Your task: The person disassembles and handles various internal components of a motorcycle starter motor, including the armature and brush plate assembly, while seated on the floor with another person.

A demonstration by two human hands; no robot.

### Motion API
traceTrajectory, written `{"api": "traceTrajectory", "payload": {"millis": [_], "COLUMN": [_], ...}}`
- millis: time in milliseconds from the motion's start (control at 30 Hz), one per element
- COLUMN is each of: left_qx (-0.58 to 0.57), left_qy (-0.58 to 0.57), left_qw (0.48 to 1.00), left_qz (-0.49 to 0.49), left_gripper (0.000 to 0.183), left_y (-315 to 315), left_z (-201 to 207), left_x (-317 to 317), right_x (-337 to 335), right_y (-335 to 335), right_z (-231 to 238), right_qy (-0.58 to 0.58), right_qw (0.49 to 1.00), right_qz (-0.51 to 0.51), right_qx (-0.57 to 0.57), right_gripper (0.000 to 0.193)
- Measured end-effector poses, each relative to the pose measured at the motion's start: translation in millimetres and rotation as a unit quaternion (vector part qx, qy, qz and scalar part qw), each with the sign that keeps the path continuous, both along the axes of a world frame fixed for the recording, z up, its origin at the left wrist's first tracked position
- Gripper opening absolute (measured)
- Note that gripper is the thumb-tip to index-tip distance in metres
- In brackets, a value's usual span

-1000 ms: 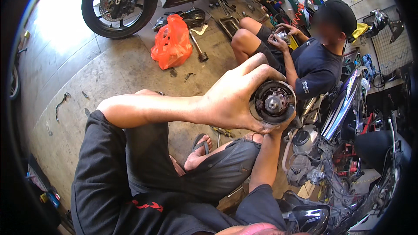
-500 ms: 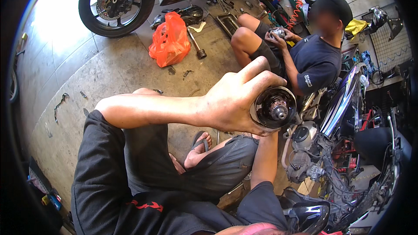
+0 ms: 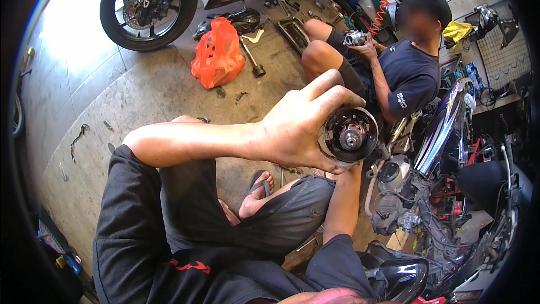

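My left hand (image 3: pixel 295 129) reaches across from the left with its fingers curled round a hollow cylindrical metal part (image 3: pixel 350 138). This part has a bright rim, a dark inside and a stepped metal shaft at its centre, and its open end faces up toward me. My right forearm (image 3: pixel 343 205) rises from below to just behind the part. The right hand is hidden there by the part and my left hand, so its fingers cannot be seen.
A co-worker (image 3: pixel 408 70) sits at the upper right, holding a small silver part (image 3: pixel 354 38). A partly stripped motorbike (image 3: pixel 394 202) stands close on my right. Further off are an orange plastic bag (image 3: pixel 218 56), a long-handled tool (image 3: pixel 252 59) and a scooter's front wheel (image 3: pixel 147 8).
The cylindrical part has shifted slightly left, and its open end now faces me more squarely. The co-worker's silver part has turned and moved a little, with one of their hands now lower.
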State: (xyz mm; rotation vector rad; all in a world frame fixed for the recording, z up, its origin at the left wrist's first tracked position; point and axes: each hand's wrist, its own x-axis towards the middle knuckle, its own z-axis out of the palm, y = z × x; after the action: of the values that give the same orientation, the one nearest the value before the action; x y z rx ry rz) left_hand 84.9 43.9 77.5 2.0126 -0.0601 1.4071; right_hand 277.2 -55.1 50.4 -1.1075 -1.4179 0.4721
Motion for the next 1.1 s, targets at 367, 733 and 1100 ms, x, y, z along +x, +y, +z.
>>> {"api": "traceTrajectory", "payload": {"millis": [367, 733, 1100], "left_qx": [-0.027, -0.099, -0.14], "left_qy": [-0.022, -0.006, 0.015], "left_qw": [0.998, 0.991, 0.986], "left_qz": [-0.049, -0.093, -0.085], "left_gripper": [0.083, 0.085, 0.083], "left_y": [11.8, 11.1, 7.4], "left_z": [-2.7, -4.1, -2.0], "left_x": [6.1, 9.8, 8.2], "right_x": [-9.3, -12.0, -16.9], "right_y": [-7.0, -17.6, -24.1], "right_z": [14.3, 19.7, 22.3], "right_qy": [-0.222, -0.338, -0.381], "right_qw": [0.95, 0.877, 0.836], "right_qz": [-0.16, -0.267, -0.31], "right_qx": [0.148, 0.212, 0.246], "right_gripper": [0.022, 0.018, 0.016]}}
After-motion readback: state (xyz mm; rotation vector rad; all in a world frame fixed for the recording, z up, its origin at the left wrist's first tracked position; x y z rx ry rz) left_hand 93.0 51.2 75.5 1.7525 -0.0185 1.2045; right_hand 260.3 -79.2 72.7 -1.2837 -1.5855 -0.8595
